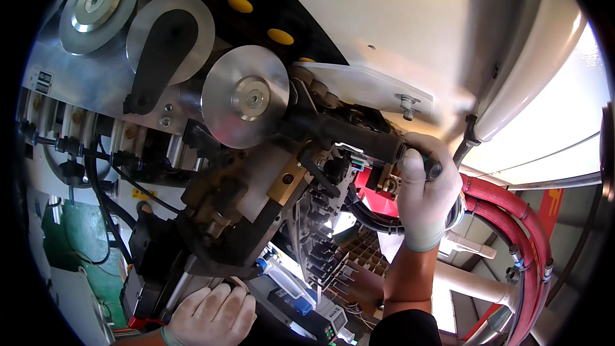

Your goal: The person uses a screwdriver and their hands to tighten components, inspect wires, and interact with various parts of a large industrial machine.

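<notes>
My right hand, in a white glove, is raised and closed around the handle of a small tool, its tip against a brass fitting under a black cylinder of the machine. My left hand, also gloved, rests low at the frame's bottom edge against the underside of the dark metal assembly; whether it grips anything there is hidden. A silver disc sits above the assembly.
Two more silver discs and a black lever sit on the machine's plate at upper left. Red hoses curve down the right side. A white panel with a bolt overhangs. Black cables hang left.
</notes>
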### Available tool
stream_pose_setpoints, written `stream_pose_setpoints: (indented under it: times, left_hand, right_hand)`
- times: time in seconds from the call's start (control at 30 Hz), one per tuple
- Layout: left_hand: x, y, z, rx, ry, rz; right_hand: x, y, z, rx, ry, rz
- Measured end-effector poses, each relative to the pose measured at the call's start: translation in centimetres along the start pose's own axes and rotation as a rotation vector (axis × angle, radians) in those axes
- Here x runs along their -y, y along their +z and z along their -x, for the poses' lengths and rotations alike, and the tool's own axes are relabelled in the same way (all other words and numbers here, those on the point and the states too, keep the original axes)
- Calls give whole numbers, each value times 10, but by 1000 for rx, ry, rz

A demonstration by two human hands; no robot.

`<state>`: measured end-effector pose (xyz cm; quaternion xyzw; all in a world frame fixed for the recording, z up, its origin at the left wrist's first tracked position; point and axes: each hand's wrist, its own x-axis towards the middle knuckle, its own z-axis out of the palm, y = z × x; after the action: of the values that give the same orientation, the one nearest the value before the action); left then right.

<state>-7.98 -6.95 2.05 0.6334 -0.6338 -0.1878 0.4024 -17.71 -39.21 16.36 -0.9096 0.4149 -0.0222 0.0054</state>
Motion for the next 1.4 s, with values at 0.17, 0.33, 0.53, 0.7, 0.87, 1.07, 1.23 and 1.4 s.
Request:
stream_pose_setpoints:
  times: [0.17,0.33,0.53,0.7,0.87,1.07,1.23,1.4]
  left_hand:
    - [0,2,0,-3,-7,21]
    - [6,4,7,33,60,0]
    - [10,2,7,88,157,-120]
    - [8,-1,2,23,84,-12]
    - [9,-2,1,0,59,22]
    - [9,2,1,-9,86,6]
    - [8,1,1,-8,82,1]
    - [8,2,1,-6,71,11]
  right_hand:
    - [15,-8,-19,89,-90,132]
    - [18,-4,-29,103,-154,196]
    - [26,3,-35,100,-152,236]
    - [22,12,-32,69,-139,173]
    - [19,18,-30,68,-130,178]
    - [9,27,-25,98,-115,169]
    - [7,28,-22,76,-110,117]
    - [3,29,-6,-38,-24,71]
